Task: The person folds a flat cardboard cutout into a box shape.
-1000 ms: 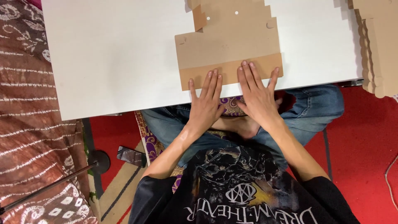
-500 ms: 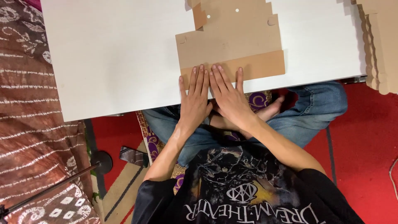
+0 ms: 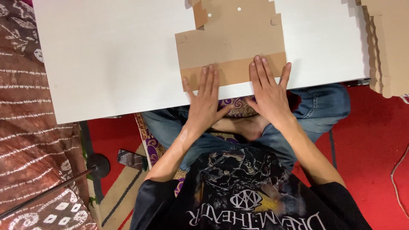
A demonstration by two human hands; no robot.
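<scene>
At the far left a brown patterned cloth (image 3: 25, 127) is seen, marked with white dashed lines and pale motifs; below it a dark thin rod (image 3: 47, 191) runs slantwise to a round black base (image 3: 99, 164) on the red floor (image 3: 366, 140); a white table (image 3: 110, 59) fills the upper part of the view from the cloth across to the right.

A flat brown cardboard cut-out (image 3: 232, 38) is laid on the table near its front edge; a darker folded flap (image 3: 232, 71) is formed along its near side, lying flat on the board.

The left hand (image 3: 205, 100) is spread flat and unclenched, fingers straight and close together; its fingertips are pressed on the left part of the flap, while the palm lies beyond the table edge; nothing is grasped by it.

The right hand (image 3: 269, 91) is likewise laid flat with fingers splayed and nothing gripped; its fingers are rested on the right part of the flap, well apart from the left hand.

Beneath the hands, crossed legs in blue jeans (image 3: 324, 104) are seen.

At the far right a stack of cardboard pieces (image 3: 385, 47) with stepped edges is placed, overhanging the table's right end.
</scene>
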